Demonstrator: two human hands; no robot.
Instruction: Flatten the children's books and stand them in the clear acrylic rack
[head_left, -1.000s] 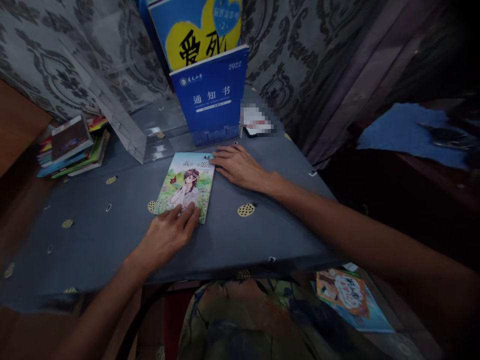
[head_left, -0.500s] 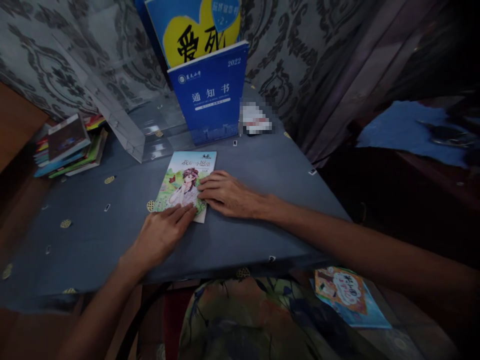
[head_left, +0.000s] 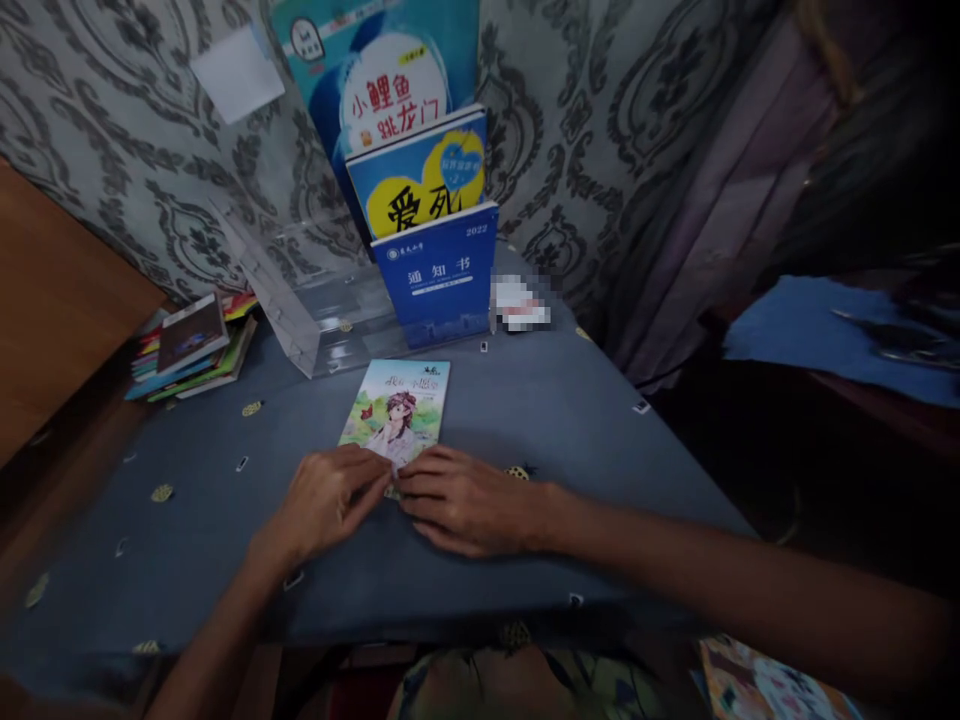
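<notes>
A thin picture book (head_left: pixel 399 410) with a drawn girl on its green cover lies flat on the blue-grey tablecloth (head_left: pixel 562 420). My left hand (head_left: pixel 326 500) and my right hand (head_left: pixel 461 500) lie side by side at the book's near edge. Their fingertips meet over its lower corners and hide them. The fingers of both hands are stretched out and pressed flat on the book and cloth.
A clear plastic stand (head_left: pixel 315 310) at the back holds three blue books (head_left: pixel 435 270) upright against the patterned curtain. A stack of books (head_left: pixel 193 345) lies at the back left. Another book (head_left: pixel 757 685) lies low at the right, below the table edge.
My right hand slid from the book's far right corner down to its near edge, beside the left hand. The camera tilted up, bringing a third upright book into sight.
</notes>
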